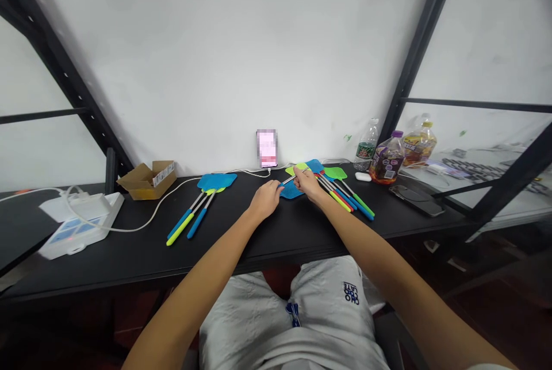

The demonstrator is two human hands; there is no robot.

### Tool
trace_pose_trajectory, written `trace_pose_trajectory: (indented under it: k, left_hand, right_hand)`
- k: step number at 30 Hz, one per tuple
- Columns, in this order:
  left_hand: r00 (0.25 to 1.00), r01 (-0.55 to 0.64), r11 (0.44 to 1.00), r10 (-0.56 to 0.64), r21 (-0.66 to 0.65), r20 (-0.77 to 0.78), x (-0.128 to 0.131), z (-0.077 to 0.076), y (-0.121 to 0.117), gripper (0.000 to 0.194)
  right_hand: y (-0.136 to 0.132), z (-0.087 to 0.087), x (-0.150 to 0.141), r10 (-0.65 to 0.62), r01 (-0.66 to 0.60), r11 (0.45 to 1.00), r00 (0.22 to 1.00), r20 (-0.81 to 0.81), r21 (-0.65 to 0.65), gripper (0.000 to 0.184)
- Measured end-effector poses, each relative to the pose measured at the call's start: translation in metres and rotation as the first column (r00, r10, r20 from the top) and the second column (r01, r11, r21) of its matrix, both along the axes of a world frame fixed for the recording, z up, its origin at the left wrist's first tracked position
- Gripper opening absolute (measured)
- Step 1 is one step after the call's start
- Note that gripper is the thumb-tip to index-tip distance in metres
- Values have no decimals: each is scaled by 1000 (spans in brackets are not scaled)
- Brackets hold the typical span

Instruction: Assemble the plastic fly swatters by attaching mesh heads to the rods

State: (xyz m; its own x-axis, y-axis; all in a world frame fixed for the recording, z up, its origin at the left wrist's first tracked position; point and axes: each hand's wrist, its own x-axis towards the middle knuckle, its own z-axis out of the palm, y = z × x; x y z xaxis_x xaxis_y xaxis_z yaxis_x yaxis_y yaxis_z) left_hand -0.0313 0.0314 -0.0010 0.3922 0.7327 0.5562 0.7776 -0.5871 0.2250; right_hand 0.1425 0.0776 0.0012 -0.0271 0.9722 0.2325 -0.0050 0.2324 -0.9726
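Note:
My left hand (266,199) is closed around the blue handle of a fly swatter (287,180), whose thin metal shaft runs to the right. My right hand (307,182) is closed on that shaft. Which head belongs to this swatter I cannot tell, as the fingers cover the join. Just below the hands lies a blue swatter head (291,191). Right of my right hand several fly swatters (345,193) with blue, green, yellow and red handles lie fanned out. Farther left, a group of 3 swatters (196,212) has blue and yellow-green handles and overlapping heads.
A phone (267,149) leans on the wall, its cable along the table's back. At left are an open cardboard box (149,181) and a white power strip case (81,226). At right stand bottles (388,158), a white earbud case (363,176) and a dark phone (416,200).

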Motion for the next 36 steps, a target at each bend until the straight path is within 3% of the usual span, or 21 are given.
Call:
trace_pose_trajectory:
  k: [30, 33, 36]
  left_hand:
    - [998, 45, 999, -46, 11, 45, 2, 2, 0, 28]
    - [998, -16, 1000, 17, -10, 55, -8, 0, 2, 29]
    - [984, -137, 989, 142, -47, 110, -25, -1, 8, 33]
  right_hand:
    - [0, 5, 4, 73, -73, 997, 993, -97, -3, 52]
    - [7, 11, 20, -75, 67, 997, 976, -205, -44, 47]
    - [15, 17, 46, -327, 293, 945, 879, -347, -149, 41]
